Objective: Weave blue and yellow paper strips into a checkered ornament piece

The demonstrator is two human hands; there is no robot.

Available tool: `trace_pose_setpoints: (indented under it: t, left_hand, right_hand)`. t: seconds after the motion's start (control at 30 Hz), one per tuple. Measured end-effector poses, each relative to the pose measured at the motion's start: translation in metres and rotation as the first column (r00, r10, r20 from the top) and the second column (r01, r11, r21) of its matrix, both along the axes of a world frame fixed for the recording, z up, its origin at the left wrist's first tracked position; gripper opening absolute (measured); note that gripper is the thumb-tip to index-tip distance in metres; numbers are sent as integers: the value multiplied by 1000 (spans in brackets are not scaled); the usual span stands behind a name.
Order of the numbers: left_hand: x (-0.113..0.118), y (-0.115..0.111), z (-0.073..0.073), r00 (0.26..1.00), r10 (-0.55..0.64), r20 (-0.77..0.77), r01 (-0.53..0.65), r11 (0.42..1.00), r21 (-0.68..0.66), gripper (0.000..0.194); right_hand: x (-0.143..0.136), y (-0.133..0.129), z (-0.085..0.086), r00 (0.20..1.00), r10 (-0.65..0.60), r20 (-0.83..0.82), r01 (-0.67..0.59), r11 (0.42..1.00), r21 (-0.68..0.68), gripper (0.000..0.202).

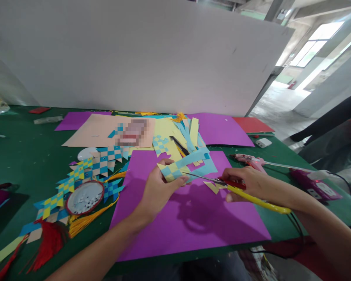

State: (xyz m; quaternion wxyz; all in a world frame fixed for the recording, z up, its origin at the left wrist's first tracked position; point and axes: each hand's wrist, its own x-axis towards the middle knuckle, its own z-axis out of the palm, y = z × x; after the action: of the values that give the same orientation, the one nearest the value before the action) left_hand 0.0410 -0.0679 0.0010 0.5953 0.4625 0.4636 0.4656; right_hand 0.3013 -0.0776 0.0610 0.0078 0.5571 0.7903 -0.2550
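My left hand (160, 189) pinches a woven piece of light blue and yellow paper (173, 171), with paper strips sticking out toward the upper right. In my right hand (245, 183) are scissors (259, 199) with red and yellow handles, its fingers around the grips. The scissor blades point left and reach the right edge of the woven piece. Below both hands lies a purple sheet (193, 230). Small yellow paper offcuts (211, 187) rest on it, under the blades.
Woven paper fish (103, 160), a dish of small black-and-white bits (84, 197) and a red tassel (50, 238) are at left. A pink glue gun (249, 159) with a cord lies at right. Paper strips and a black pen-like tool (179, 144) are behind the hands.
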Motion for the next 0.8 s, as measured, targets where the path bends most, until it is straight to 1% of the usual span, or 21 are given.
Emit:
trace_pose_setpoints:
  t: [0.17,0.3,0.43,0.67,0.8]
  left_hand:
    - [-1,1,-1,999,9,-32,-8,1000,21,52]
    - [-1,2,2,998,-2,-64,4,1000,31,48]
    - [0,1,4,999,18,-51,-16,999,30,48]
    - [1,1,4,999,30,-23,-30,999,17,49]
    - [1,1,4,1000,21,-21,-21,1000,15,48]
  right_hand:
    - [3,2,-5,1000,-10,-16,10,1000,4,38]
    - [4,3,-7,999,-36,-41,35,999,-17,37]
    - [4,2,-7,999,-44,-29,44,999,0,36]
    - [9,5,-12,999,-19,-44,20,1000,23,39]
    - [9,6,-13,999,-20,-48,22,999,31,42]
